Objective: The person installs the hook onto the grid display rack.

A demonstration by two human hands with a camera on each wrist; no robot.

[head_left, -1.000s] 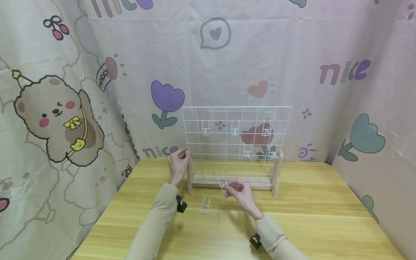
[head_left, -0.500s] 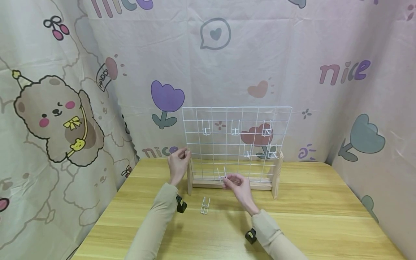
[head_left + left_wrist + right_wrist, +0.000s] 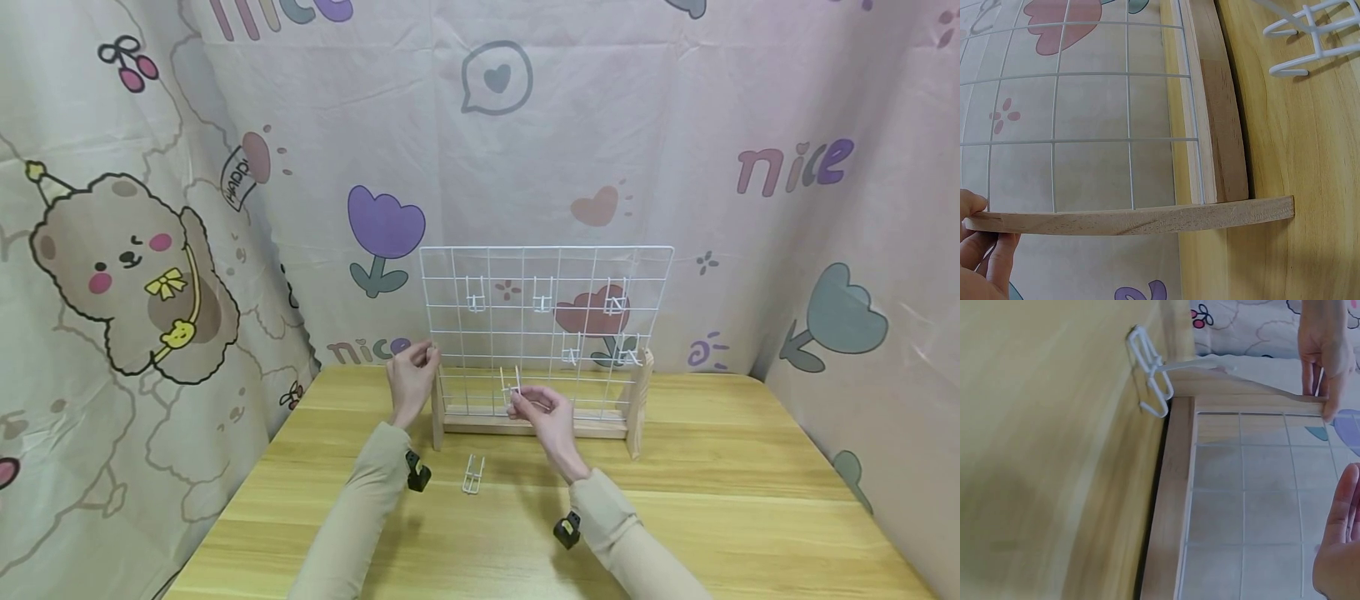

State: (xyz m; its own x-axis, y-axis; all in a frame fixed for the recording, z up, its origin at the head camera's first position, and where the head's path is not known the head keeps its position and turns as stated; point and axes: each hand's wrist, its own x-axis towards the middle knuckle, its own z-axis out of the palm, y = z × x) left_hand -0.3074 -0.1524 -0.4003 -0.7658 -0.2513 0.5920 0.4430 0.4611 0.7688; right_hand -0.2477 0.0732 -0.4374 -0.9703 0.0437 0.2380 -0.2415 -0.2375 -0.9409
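A white wire grid panel (image 3: 487, 333) stands upright in a wooden stand (image 3: 532, 425). My left hand (image 3: 411, 383) pinches the top of the stand's left post (image 3: 1129, 222) between thumb and fingers. In my right hand (image 3: 551, 423) is a white wire hook (image 3: 509, 380), prongs up, just before the grid's lower middle. The right wrist view shows that hand's edge, but the held hook is out of sight there. Another white wire hook (image 3: 473, 475) lies on the table in front of the stand.
Several white hooks hang on the grid: a left hook (image 3: 476, 297), a middle hook (image 3: 542, 297) and a right hook (image 3: 616, 298) on the upper row, two lower down. The wooden table (image 3: 712, 467) reaches a printed curtain (image 3: 360, 133) behind.
My right hand has risen and moved slightly left with the hook, bringing it from beside the stand's base up before the grid's lower rows. The left hand has stayed on the post.
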